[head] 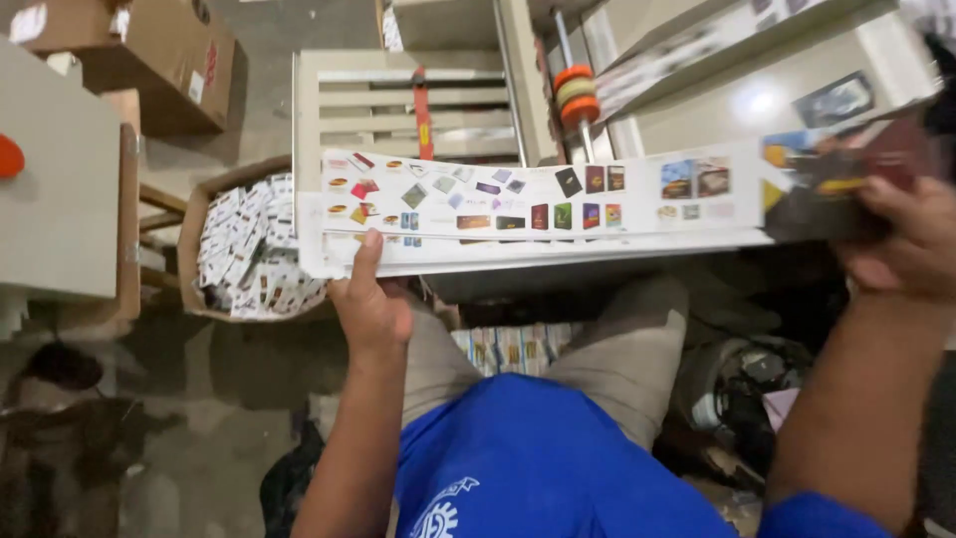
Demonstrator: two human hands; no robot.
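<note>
Nearest the camera: blue shirt (538, 458) and grey trousers (607, 349) of the seated person, knees pointing to 12 o'clock.

Left hand (370, 304), at 9 o'clock of the knees: forearm rises straight up from the lower edge, thumb extended upward and pressed flat on the near left corner of a long stack of printed sheets (518, 214); the other fingers are under the stack, so the grip is closed on it.

Right hand (911, 234), at 3 o'clock: forearm comes in steeply from the lower right, fingers curled over the stack's far right end, clamped on it.

Count: two hands, one stack. The stack is held level across the lap, spanning almost the full width of view. It is white, several sheets thick at the near edge, and covered with rows of small coloured card pictures; its right end is dark and blurred.

At 10 o'clock, on the floor: one open cardboard box (194, 234) filled with small printed cards.

Beyond, at 12 o'clock: one pale slatted wooden frame (398, 100).
</note>
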